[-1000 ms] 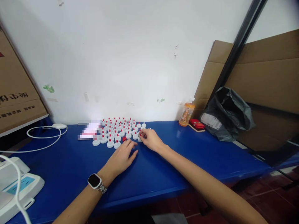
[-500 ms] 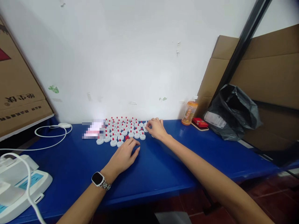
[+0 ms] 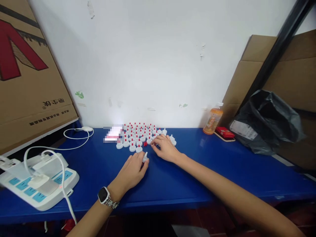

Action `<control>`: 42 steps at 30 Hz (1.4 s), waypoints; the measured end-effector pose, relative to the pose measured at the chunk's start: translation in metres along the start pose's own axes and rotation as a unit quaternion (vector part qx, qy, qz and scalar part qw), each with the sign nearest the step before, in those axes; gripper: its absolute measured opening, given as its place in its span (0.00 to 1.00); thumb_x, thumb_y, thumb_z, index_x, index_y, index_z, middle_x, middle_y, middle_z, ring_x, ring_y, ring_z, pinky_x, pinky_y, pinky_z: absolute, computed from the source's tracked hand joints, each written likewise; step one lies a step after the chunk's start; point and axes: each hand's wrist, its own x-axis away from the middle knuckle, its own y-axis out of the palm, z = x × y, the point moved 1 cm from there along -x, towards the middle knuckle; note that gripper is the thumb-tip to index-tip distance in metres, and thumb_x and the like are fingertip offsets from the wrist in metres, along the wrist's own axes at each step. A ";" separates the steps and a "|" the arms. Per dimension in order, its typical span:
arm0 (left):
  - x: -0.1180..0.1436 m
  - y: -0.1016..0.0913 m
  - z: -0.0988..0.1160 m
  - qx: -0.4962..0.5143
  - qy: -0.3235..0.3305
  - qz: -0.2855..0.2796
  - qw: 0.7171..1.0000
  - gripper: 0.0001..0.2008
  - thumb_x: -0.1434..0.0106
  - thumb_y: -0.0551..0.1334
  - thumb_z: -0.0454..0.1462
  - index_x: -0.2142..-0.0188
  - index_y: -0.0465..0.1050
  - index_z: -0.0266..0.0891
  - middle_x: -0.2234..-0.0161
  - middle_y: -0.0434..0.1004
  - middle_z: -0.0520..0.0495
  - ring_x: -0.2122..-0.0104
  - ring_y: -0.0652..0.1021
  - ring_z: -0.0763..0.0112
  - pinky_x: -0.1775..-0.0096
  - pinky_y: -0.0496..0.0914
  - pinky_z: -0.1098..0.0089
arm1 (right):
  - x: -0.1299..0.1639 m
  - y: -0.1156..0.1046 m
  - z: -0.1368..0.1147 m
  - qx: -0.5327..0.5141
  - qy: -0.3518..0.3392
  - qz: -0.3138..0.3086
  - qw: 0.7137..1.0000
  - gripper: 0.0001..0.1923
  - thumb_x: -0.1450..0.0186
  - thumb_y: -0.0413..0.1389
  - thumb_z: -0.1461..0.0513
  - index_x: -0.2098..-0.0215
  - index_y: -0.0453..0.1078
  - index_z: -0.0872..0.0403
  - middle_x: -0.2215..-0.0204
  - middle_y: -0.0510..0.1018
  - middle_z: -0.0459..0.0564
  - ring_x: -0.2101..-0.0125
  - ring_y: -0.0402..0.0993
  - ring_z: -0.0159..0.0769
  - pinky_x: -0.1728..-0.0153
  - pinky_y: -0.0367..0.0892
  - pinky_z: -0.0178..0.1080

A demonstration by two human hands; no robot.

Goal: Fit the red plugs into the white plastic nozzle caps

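Note:
My left hand rests low over the blue table, its thumb and fingers closed around a white nozzle cap whose bare pointed tip shows. My right hand is beyond it to the right, fingers curled and fingertips drawn together. Whatever they may pinch is hidden. Just left of those fingertips lies a small pile of red tip covers. Several white caps with red tips stand grouped behind both hands. White caps without red tips stand at the group's right, partly behind my right hand.
A power strip with white cables lies at left, near a cardboard box. A pixelated flat item sits left of the caps. At right are an orange drink bottle, a red box and a dark plastic bag.
My right hand has moved from the bare white caps towards the red tip covers. A white nozzle cap now shows in my left hand. The view has turned left.

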 end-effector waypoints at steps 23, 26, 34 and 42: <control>-0.042 -0.006 -0.001 -0.002 -0.015 -0.025 1.000 0.06 0.34 0.52 0.40 0.66 0.64 0.41 0.71 0.73 0.48 0.71 0.75 0.64 0.69 0.60 0.67 | 0.007 0.006 0.012 -0.435 0.165 0.029 0.885 0.16 0.40 0.63 0.51 0.67 0.75 0.56 0.75 0.76 0.46 0.75 0.70 0.31 0.70 0.66 0.36; -0.047 0.002 0.006 0.019 0.001 -0.011 1.000 0.05 0.35 0.52 0.38 0.67 0.63 0.41 0.72 0.72 0.49 0.72 0.74 0.66 0.70 0.59 0.68 | 0.011 0.002 0.012 -0.446 0.169 0.033 0.878 0.18 0.40 0.62 0.49 0.67 0.77 0.56 0.76 0.75 0.44 0.76 0.66 0.29 0.71 0.62 0.34; -0.034 0.011 0.001 0.062 0.008 -0.024 0.998 0.06 0.34 0.51 0.40 0.68 0.60 0.42 0.71 0.69 0.50 0.70 0.72 0.64 0.68 0.62 0.66 | 0.013 0.010 0.001 -0.529 0.182 0.012 0.829 0.20 0.50 0.70 0.50 0.74 0.71 0.56 0.78 0.77 0.45 0.79 0.66 0.27 0.74 0.62 0.34; -0.030 0.025 -0.001 0.123 0.068 -0.018 0.990 0.16 0.29 0.47 0.41 0.46 0.60 0.38 0.55 0.70 0.40 0.53 0.73 0.58 0.50 0.68 0.53 | 0.018 0.019 -0.009 -0.465 0.188 0.104 0.859 0.18 0.44 0.66 0.49 0.75 0.71 0.55 0.78 0.76 0.46 0.78 0.69 0.31 0.74 0.64 0.35</control>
